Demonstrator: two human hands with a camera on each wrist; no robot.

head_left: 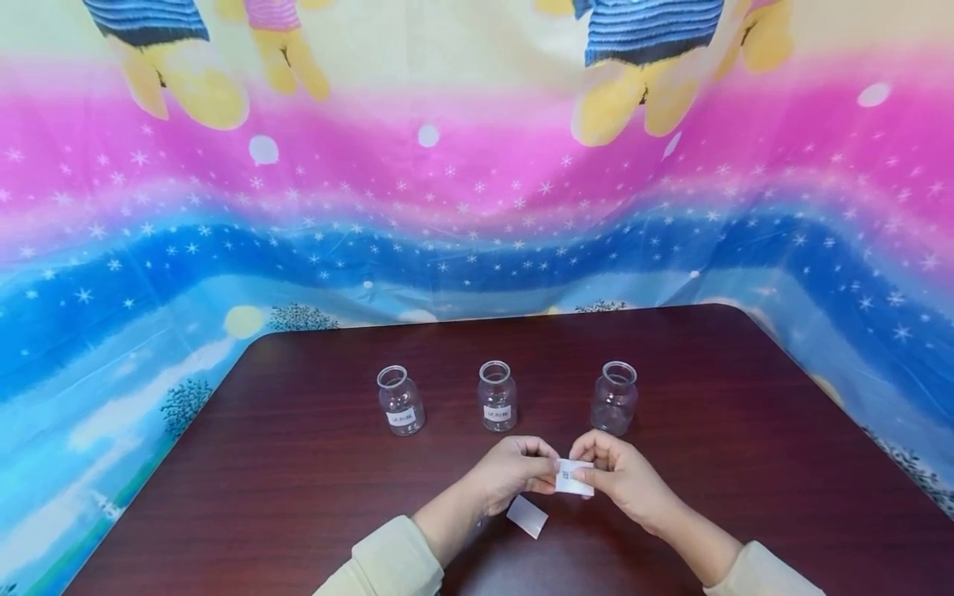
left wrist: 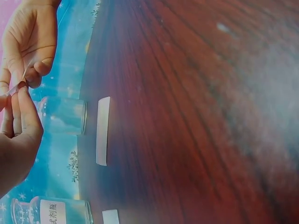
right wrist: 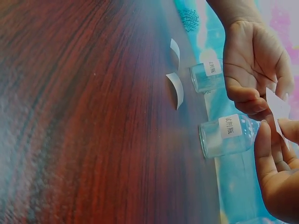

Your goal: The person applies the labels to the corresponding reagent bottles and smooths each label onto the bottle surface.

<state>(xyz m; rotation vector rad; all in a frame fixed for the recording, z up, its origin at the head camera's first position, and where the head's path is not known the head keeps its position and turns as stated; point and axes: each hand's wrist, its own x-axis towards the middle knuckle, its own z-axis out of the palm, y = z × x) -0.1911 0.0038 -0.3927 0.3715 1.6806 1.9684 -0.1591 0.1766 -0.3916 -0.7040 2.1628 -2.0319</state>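
Observation:
Above the table near its front, both hands pinch a small white label (head_left: pixel 572 478) with dark print. My left hand (head_left: pixel 514 476) has thumb and fingers at the label's left edge. My right hand (head_left: pixel 629 484) grips the other side, thumb in front. In the left wrist view a thin, partly see-through strip (left wrist: pixel 27 69) shows between the hands. Beyond them stand three clear glass jars: the left jar (head_left: pixel 395 385) and middle jar (head_left: pixel 492 385) each bear a white label with handwritten-looking characters. On the right jar (head_left: pixel 617 397) no label shows.
A white slip of paper (head_left: pixel 527 517) lies on the dark red-brown table (head_left: pixel 298 463) just below the left hand. The right wrist view shows a second curved slip (right wrist: pixel 175 53) past the nearer one (right wrist: pixel 176 91). A patterned cloth (head_left: pixel 447 190) hangs behind the table.

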